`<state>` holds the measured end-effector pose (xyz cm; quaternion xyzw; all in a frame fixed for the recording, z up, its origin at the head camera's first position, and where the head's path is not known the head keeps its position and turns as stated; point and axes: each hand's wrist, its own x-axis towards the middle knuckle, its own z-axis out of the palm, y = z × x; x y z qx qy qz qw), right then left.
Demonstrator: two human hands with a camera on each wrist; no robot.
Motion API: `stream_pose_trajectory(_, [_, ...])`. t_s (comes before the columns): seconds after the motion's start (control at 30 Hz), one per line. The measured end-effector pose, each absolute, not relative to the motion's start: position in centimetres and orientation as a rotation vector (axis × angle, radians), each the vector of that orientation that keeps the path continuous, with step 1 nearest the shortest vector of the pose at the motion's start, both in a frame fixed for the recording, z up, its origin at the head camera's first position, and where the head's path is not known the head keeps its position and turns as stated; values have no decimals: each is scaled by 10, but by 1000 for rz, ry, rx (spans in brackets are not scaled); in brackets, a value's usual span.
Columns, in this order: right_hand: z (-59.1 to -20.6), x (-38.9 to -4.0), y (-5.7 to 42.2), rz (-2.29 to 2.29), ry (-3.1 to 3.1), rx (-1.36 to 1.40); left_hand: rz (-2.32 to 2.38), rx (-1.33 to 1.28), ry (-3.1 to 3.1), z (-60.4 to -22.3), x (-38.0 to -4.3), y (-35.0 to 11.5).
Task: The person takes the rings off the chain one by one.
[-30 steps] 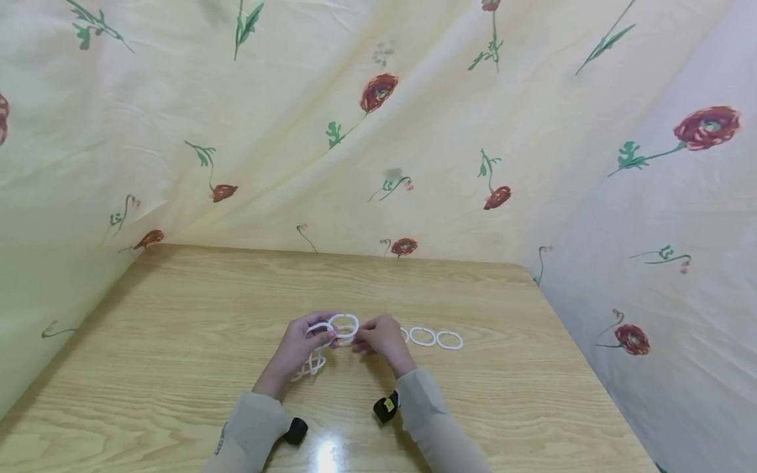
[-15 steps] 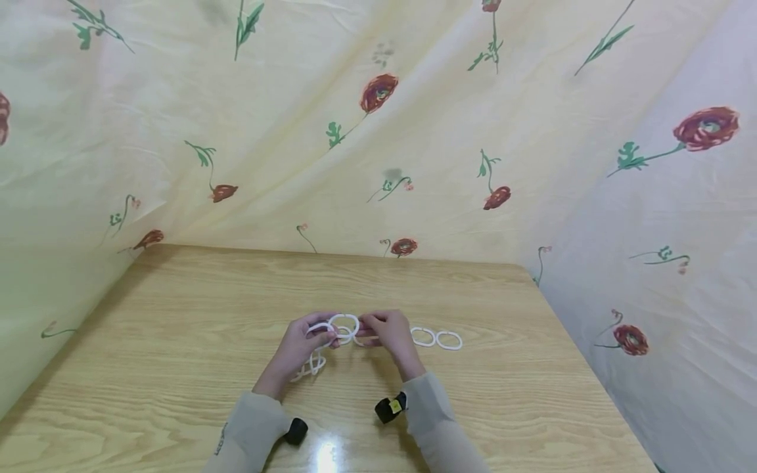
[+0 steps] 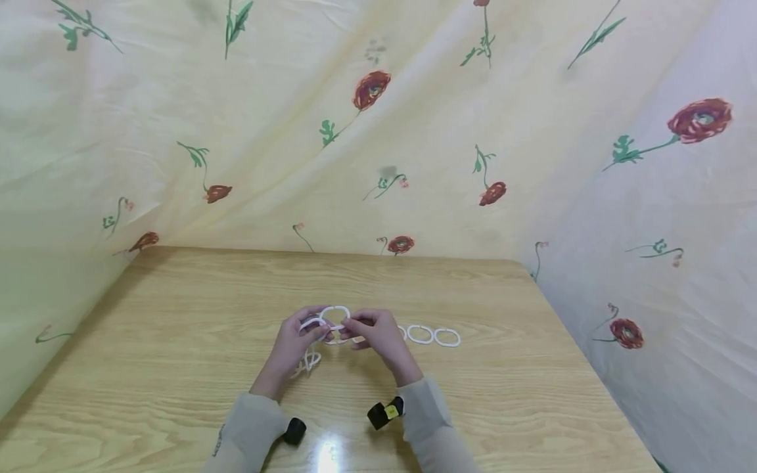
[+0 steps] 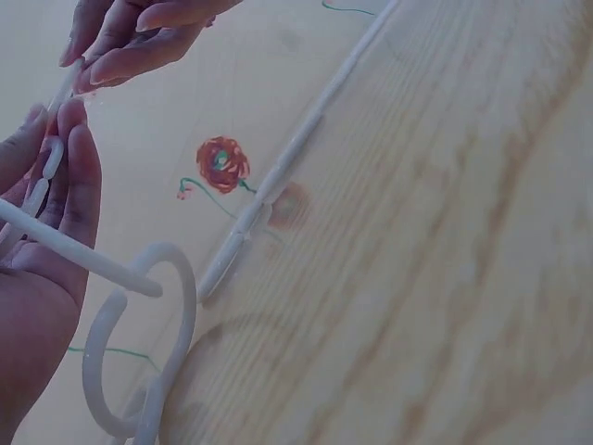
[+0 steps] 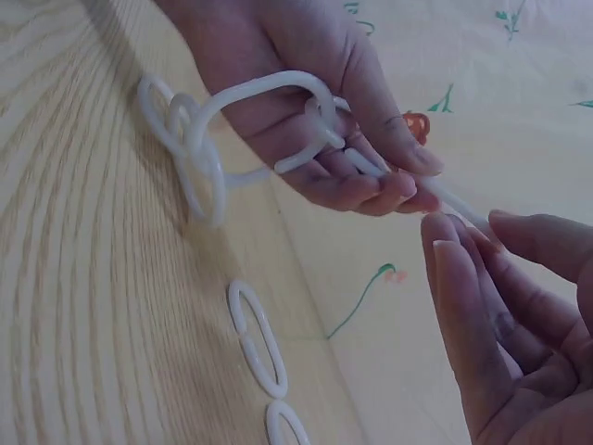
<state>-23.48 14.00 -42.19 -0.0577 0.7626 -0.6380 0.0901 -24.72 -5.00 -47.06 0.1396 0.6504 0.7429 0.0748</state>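
My left hand (image 3: 294, 338) holds a chain of white plastic oval links, its thumb and fingers pinching near the end link (image 3: 334, 307). At that link's right side, the thumb and fingertips of my right hand (image 3: 378, 330) pinch it. In the right wrist view the end link (image 5: 459, 206) stretches between both hands, seen nearly edge-on. Other joined links cross the left palm, and the rest of the chain (image 3: 313, 359) hangs below it toward the table. A narrow gap shows in the hanging link (image 4: 190, 306) in the left wrist view.
Loose white links lie in a row on the wooden table (image 3: 508, 394), right of my right hand: one link (image 3: 420, 326), another link (image 3: 447, 330) at the end, and one partly hidden by the hand. Flowered cloth (image 3: 266, 131) hangs behind and along both sides.
My right hand first drew slightly right, then came back left, and its thumb and fingers now pinch the end link. The left hand kept its hold. The head view shifted slightly.
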Motion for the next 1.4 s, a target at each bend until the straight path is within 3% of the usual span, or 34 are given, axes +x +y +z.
stream_pose_trajectory(0.33, [-417, -233, 137, -2014, 2221, -66, 2312, 518, 1824, -473, -248, -50])
stream_pose_trajectory(1.0, [-414, -237, 143, -2201, 2235, 82, 2273, 388, 1795, -473, -249, -50])
stream_pose_trajectory(1.4, [-417, -239, 144, -2226, 2229, 161, 2234, 478, 1808, -474, -247, -53])
